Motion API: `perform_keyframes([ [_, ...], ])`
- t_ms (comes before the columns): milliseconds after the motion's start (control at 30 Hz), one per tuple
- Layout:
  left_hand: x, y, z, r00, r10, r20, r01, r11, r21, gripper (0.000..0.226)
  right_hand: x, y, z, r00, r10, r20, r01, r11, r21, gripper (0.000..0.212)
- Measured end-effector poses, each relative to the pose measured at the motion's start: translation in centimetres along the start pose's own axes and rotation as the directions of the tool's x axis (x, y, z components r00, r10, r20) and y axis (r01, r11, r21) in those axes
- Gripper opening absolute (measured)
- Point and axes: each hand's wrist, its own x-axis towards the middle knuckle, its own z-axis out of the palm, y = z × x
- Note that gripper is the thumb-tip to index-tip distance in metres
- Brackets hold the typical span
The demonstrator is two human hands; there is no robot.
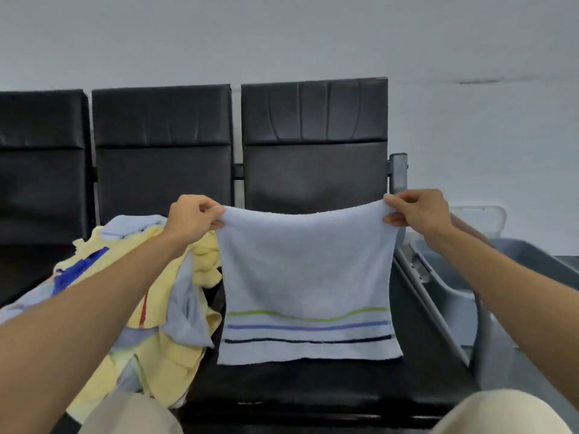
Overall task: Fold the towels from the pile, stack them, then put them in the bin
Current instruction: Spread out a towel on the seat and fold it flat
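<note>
A light blue towel [305, 277] with green, blue and dark stripes near its lower edge hangs spread out above the black seat [329, 383]. My left hand [192, 219] pinches its top left corner. My right hand [418, 211] pinches its top right corner. The towel's bottom edge reaches the seat surface. A pile of yellow and light blue towels [163, 333] lies on the seat to the left, partly hidden by my left forearm. A grey bin [451, 296] stands to the right of the seats.
A row of black padded chairs [163, 145] stands against a pale wall. A metal armrest [398, 173] rises beside the right seat. My knees in beige trousers show at the bottom corners.
</note>
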Motion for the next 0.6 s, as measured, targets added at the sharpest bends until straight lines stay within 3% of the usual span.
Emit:
perform_keyframes([
  [133, -2.3, -4.9, 2.8, 0.997, 0.002, 0.073, -0.006, 0.999, 0.052, 0.011, -0.3, 5.6, 1.6, 0.994, 0.050, 0.097, -0.050, 0.999, -0.004, 0.031],
  [267, -4.6, -7.7, 4.4, 0.987, 0.068, 0.146, -0.097, 0.974, 0.206, 0.009, -1.5, 9.6, 2.8, 0.986, 0.085, 0.145, -0.080, 0.996, -0.036, 0.027],
  [433, -7.4, -11.7, 6.3, 0.969, 0.029, 0.243, -0.095, 0.960, 0.263, 0.004, -4.6, 14.1, 2.5, 0.963, 0.143, 0.228, -0.077, 0.958, -0.275, 0.007],
  [533, -8.1, -12.9, 6.5, 0.911, 0.029, 0.412, -0.165, 0.940, 0.300, 0.003, -5.3, 15.3, 2.1, 0.907, 0.216, 0.361, -0.012, 0.870, -0.492, 0.010],
  [600, -8.0, -13.0, 6.2, 0.880, 0.031, 0.475, -0.205, 0.926, 0.318, 0.003, -5.1, 15.4, 1.9, 0.894, 0.229, 0.386, 0.016, 0.844, -0.536, 0.013],
])
